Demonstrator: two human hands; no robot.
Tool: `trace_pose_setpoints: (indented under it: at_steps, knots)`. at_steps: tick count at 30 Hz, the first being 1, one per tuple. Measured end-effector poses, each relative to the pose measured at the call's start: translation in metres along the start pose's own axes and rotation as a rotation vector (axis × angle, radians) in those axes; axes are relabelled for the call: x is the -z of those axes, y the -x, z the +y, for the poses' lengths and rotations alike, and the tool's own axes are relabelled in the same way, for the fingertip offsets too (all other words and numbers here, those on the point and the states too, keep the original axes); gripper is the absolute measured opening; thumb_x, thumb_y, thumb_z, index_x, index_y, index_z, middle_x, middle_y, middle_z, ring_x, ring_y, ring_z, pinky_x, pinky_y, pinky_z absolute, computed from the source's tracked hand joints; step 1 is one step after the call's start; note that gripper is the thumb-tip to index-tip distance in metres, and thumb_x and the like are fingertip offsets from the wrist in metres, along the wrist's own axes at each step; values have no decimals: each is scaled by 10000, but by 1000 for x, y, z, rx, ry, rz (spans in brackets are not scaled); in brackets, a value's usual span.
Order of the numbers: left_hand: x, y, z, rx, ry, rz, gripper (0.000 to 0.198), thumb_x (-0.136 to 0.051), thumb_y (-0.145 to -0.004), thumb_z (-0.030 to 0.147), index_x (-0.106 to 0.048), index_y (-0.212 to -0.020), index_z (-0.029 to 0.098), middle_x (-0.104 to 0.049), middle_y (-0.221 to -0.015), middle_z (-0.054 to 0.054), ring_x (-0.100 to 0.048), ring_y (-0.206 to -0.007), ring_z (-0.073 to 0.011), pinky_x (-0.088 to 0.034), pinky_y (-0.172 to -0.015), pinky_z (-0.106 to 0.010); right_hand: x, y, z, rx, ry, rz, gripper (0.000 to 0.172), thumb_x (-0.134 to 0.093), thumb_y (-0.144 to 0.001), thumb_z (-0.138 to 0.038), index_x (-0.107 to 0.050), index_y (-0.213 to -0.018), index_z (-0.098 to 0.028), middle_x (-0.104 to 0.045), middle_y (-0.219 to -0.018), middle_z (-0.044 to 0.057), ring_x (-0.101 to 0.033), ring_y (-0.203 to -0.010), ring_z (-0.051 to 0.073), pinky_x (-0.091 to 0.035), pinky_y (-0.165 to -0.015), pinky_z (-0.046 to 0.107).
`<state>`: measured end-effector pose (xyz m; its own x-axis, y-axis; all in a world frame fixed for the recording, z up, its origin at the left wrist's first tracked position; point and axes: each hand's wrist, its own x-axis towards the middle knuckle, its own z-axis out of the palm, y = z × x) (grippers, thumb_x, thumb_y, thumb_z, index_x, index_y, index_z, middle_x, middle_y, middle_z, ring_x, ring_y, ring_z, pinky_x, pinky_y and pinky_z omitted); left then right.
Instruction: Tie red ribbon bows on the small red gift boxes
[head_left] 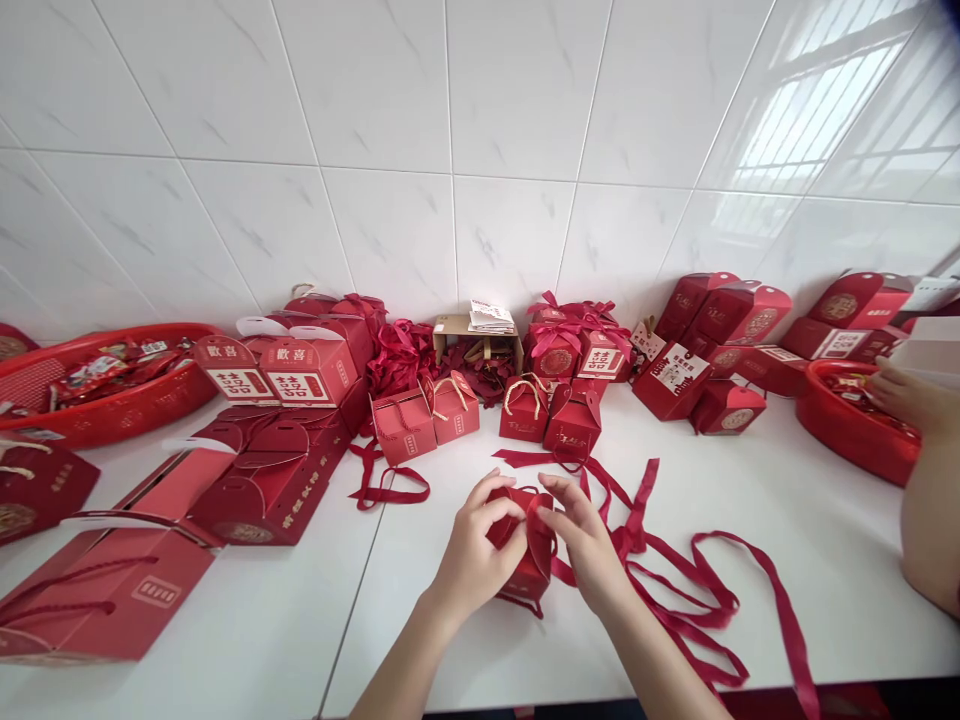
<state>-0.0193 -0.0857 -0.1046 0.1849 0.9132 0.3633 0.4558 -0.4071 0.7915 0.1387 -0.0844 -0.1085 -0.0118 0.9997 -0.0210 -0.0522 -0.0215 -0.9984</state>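
A small red gift box (525, 560) sits on the white table (465, 640) near its front edge, between both my hands. My left hand (474, 552) curls round the box's left side, its fingers closed on the top. My right hand (586, 540) pinches a dark red ribbon (541, 530) that runs over the top of the box. More loose red ribbon (697, 600) trails off to the right of the box across the table.
Small red boxes (525, 410) and larger red gift boxes (300, 375) line the tiled wall. Flat red bags (112, 590) lie at left. Red baskets stand at far left (112, 410) and far right (855, 430). Another person's arm (930, 530) is at the right edge.
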Motion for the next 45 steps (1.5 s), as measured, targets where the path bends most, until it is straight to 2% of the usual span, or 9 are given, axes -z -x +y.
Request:
trace_pose_setpoints:
  at_steps: [5,11,15,19,21,24,27,34,45]
  knots:
    - [9,-4,7,-73,73,199,89,-546,-857,185,-627,-842,220,-597,-1159,-83,-512,-1220,-259,-433,-1019,-456,5,-6,-16,171,174,-250,289,-493,-912,-394,-591,-1156,-275,-534,-1314,50,-436,-1272,217,-318,-1087,380]
    - [37,-16,42,-283,38,278,102,-582,-843,161,-635,-859,247,-590,-1107,-47,-527,-1167,-232,-439,-1006,-416,-4,-14,-68,244,210,-499,238,-515,-909,-399,-654,-888,-208,-634,-835,12,-581,-803,153,-465,-776,271]
    - [48,-6,48,-237,-20,269,195,-577,-851,195,-566,-1036,256,-603,-1085,-49,-567,-1092,-220,-474,-945,-384,3,-6,-108,276,146,-424,210,-579,-877,-394,-619,-793,-206,-598,-732,-4,-553,-693,133,-455,-677,259]
    - [45,18,23,-51,-53,91,252,-616,-832,249,-525,-1067,244,-630,-944,-29,-627,-910,-191,-523,-842,-334,20,20,-137,469,-45,-277,139,-574,-890,-352,-634,-816,-250,-605,-675,15,-563,-625,157,-466,-606,294]
    - [38,28,7,2,-50,62,219,-617,-833,255,-538,-1037,242,-631,-943,-29,-630,-904,-191,-532,-827,-332,25,28,-142,573,-168,-334,166,-559,-890,-371,-630,-787,-263,-551,-572,8,-536,-547,162,-450,-542,304]
    - [27,36,-10,-1,-44,84,179,-606,-844,242,-548,-1013,241,-624,-937,-28,-622,-904,-185,-537,-836,-345,24,25,-134,518,-148,-466,233,-523,-907,-391,-599,-732,-257,-527,-570,6,-540,-570,172,-454,-561,316]
    - [18,38,-14,9,17,174,163,-569,-869,239,-545,-1030,238,-611,-947,-37,-619,-906,-179,-557,-808,-339,11,12,-111,379,84,-372,258,-484,-932,-387,-583,-748,-235,-587,-804,32,-572,-765,180,-466,-724,321]
    - [8,41,-5,326,345,428,238,-536,-881,378,-480,-1048,220,-585,-1033,-80,-651,-860,-180,-546,-610,-253,-22,-8,-54,194,515,-379,330,-444,-928,-375,-544,-668,-197,-538,-1252,86,-431,-1264,262,-355,-1017,405]
    - [2,46,-2,355,351,439,262,-522,-882,407,-471,-1057,219,-576,-1043,-87,-640,-813,-172,-513,-573,-249,-27,-15,-44,142,672,-376,339,-472,-865,-246,-470,-529,-197,-615,-1136,91,-520,-1167,267,-395,-951,417]
